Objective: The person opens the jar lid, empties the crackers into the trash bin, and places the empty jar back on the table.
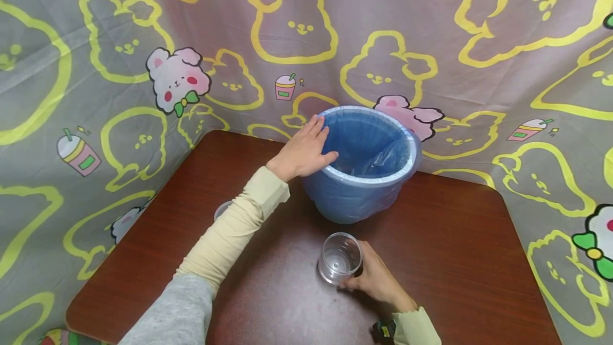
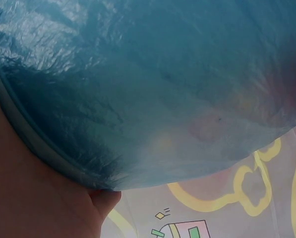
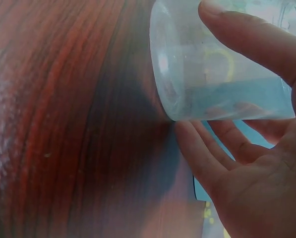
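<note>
The left hand (image 1: 306, 148) rests flat on the blue bin's (image 1: 364, 196) rim at the desk's (image 1: 455, 238) far edge; the right hand (image 1: 375, 278) grips a clear cup (image 1: 339, 259) near the front edge.

- You face a dark reddish-brown wood-grain table (image 1: 455, 238) with rounded corners.
- Behind it and on both sides hangs a grey plastic sheet (image 1: 335, 9) printed with yellow bear outlines, pink bears and drink cups; it shows creases.
- Lighting is even; soft shadows fall on the tabletop.
</note>
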A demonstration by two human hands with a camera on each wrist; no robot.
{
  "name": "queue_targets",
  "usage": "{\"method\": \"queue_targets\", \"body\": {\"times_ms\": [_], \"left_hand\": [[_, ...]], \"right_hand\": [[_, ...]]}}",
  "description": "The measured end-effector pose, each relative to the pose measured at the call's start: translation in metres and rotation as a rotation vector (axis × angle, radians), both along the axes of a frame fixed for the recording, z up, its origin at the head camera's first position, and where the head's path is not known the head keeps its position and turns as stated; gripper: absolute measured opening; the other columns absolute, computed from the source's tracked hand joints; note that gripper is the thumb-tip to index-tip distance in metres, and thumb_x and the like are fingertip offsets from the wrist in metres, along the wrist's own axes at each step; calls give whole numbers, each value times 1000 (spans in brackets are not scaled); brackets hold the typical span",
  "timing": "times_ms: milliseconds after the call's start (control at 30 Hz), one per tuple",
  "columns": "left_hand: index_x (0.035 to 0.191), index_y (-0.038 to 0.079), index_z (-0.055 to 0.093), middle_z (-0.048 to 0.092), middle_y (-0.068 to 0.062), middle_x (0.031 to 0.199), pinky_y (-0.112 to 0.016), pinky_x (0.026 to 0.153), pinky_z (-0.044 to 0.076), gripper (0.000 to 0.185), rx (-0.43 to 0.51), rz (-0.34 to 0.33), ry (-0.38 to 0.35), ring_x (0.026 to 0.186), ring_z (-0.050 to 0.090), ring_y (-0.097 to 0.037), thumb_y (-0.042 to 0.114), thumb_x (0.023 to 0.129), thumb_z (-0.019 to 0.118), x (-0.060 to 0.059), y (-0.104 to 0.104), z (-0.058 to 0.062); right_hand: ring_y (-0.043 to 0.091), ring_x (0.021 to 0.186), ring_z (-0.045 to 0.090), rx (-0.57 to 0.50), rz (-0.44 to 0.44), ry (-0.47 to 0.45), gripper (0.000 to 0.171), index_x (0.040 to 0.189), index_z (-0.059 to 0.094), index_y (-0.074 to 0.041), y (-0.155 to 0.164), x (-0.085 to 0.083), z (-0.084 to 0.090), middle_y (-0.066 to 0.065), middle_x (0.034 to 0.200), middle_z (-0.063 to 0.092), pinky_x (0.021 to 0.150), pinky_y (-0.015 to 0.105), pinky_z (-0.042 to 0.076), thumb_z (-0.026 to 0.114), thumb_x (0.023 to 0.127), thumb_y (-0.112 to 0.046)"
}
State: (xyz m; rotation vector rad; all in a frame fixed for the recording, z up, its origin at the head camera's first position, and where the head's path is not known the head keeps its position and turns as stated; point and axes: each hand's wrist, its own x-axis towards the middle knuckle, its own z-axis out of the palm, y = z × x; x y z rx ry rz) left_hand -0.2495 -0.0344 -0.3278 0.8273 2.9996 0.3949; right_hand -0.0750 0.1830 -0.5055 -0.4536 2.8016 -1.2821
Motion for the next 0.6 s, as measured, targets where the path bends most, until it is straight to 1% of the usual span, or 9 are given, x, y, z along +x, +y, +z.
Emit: {"method": "queue_targets", "body": {"times_ms": [333, 600], "left_hand": [[153, 3, 22, 7, -12, 163, -40, 123, 6, 79, 4, 2, 3, 151, -4, -27, 53, 95, 42, 0, 0, 0], [153, 6, 22, 6, -10, 164, -40, 123, 5, 78, 28, 13, -5, 151, -5, -25, 53, 95, 43, 1, 0, -1]], "right_hand": [[20, 115, 56, 1, -11, -32, 98, 134, 51, -10, -1, 0, 0, 3, 122, 60, 100, 39, 45, 95, 47, -15], [20, 118, 54, -5, -7, -49, 99, 136, 50, -9, -1, 1, 0, 5, 125, 59, 102, 40, 43, 95, 47, -15]]}}
